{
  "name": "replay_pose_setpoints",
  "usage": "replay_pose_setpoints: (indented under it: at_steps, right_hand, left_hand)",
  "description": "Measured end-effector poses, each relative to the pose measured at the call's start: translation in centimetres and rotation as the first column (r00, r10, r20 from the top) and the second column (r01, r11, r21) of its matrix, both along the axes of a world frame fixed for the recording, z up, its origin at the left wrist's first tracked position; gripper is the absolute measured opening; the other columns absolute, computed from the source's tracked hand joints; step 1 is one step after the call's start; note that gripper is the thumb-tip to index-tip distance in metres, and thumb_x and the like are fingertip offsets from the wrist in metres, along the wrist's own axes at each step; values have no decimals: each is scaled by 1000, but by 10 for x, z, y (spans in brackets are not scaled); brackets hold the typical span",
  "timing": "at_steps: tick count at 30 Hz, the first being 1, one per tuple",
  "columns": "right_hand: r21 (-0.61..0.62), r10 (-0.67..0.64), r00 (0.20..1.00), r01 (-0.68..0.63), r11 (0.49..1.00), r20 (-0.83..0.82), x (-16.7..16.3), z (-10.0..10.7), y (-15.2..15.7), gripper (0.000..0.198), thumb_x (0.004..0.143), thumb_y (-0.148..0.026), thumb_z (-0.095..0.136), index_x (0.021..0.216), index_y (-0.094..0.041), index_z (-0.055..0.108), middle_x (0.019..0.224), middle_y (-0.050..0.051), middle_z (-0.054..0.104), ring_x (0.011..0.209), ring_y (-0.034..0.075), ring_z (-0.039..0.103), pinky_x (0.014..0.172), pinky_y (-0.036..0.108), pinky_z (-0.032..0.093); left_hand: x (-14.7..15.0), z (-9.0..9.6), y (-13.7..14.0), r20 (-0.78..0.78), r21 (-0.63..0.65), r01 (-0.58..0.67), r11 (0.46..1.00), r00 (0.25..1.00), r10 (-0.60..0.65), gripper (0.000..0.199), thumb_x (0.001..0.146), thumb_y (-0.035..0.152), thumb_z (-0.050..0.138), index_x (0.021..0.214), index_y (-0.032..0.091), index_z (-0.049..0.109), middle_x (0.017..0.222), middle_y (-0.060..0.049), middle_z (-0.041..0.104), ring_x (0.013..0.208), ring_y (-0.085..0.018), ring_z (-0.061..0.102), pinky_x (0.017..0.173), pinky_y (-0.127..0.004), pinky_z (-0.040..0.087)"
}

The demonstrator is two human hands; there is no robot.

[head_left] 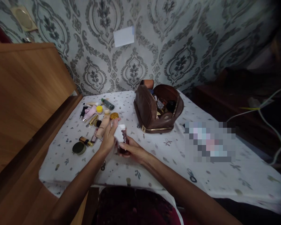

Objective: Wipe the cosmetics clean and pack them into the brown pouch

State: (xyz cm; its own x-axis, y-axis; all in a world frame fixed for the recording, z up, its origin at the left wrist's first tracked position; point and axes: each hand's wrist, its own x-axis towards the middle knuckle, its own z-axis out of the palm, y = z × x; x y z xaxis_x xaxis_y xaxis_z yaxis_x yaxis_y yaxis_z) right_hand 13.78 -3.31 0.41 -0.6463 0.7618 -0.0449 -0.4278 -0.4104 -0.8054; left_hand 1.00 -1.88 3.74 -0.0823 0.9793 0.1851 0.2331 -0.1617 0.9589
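My right hand is closed round a small dark reddish-brown bottle, its thumb across the front. Against the bottle's upper left lies a folded white piece that looks like a tissue or wipe. My left hand is closed on that white piece, with its fingers partly hidden. Just beyond my left hand, a beige tube and a round golden jar rest on the patterned tablecloth. An unzipped brown cosmetics bag with several items inside stands behind and to the right.
Several cosmetics lie on the left, among them a green bottle, a yellow-lidded jar and a dark round container. A blurred-out object is on the right. A wooden panel rises left; the patterned wall stands behind.
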Motion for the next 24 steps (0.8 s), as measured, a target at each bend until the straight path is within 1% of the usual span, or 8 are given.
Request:
replay_pose_setpoints:
  at_steps: [6, 8, 11, 15, 17, 19, 22, 24]
  right_hand:
    - [-89, -71, 993, 62, 994, -100, 2, 0, 6, 59, 69, -62, 76, 104, -21, 55, 72, 1, 68, 62, 17, 67, 49, 23, 43]
    - [-113, -99, 988, 85, 990, -122, 1, -1, 7, 54, 70, -62, 75, 102, -21, 57, 76, 2, 70, 67, 17, 67, 52, 23, 46]
    - [-155, -192, 970, 169, 973, -151, -3, -4, 9, 46, 71, -56, 77, 98, -23, 60, 81, -1, 70, 70, 15, 65, 54, 24, 48]
    - [-245, -267, 955, 230, 942, -131, -4, -8, 12, 38, 81, -58, 67, 99, -25, 64, 88, -1, 72, 81, 16, 66, 64, 26, 54]
    - [-261, -250, 961, 212, 942, -118, -3, -7, 12, 43, 85, -63, 59, 104, -24, 65, 97, 2, 73, 94, 19, 67, 72, 30, 55]
    - [-266, -258, 959, 218, 939, -122, -1, -5, 12, 43, 84, -61, 61, 107, -25, 66, 104, 3, 73, 102, 21, 66, 78, 31, 55]
    - [-292, -309, 942, 261, 920, -133, 0, -3, 12, 33, 78, -45, 75, 103, -25, 68, 102, 0, 74, 97, 19, 68, 79, 29, 54]
    - [-346, -315, 940, 255, 903, -131, 1, -3, 13, 29, 75, -38, 79, 99, -24, 69, 96, -1, 75, 87, 17, 69, 73, 27, 55]
  left_hand:
    - [0, -4, 8, 40, 43, -77, 996, 996, 75, 49, 95, 57, 39, 109, 16, 63, 100, -7, 69, 88, -20, 65, 79, -30, 53]
    - [2, -3, 7, -1, 67, -97, 993, 995, 97, 45, 96, 54, 38, 109, 17, 61, 104, -8, 68, 94, -21, 64, 84, -32, 52]
    - [6, -4, 3, -124, 113, -107, 988, 985, 121, 42, 97, 48, 39, 122, 17, 53, 123, -12, 62, 117, -24, 58, 102, -37, 44]
    - [13, -11, -10, -346, 128, 22, 991, 938, 24, 61, 95, 44, 47, 144, 14, 29, 149, -20, 41, 139, -29, 39, 114, -46, 32]
    - [14, -15, -17, -441, 134, 94, 986, 897, -26, 70, 93, 44, 50, 149, 14, 22, 153, -22, 34, 144, -31, 31, 115, -49, 29]
    - [13, -18, -23, -491, 124, 146, 981, 868, -67, 76, 92, 45, 53, 151, 14, 17, 154, -22, 31, 146, -32, 26, 116, -51, 27]
    - [8, -21, -29, -501, 88, 197, 976, 856, -128, 80, 92, 45, 54, 153, 12, 13, 157, -23, 26, 148, -33, 23, 118, -51, 24]
    - [4, -20, -31, -484, 80, 217, 973, 862, -153, 75, 94, 45, 49, 153, 13, 15, 158, -21, 25, 148, -31, 24, 120, -49, 22]
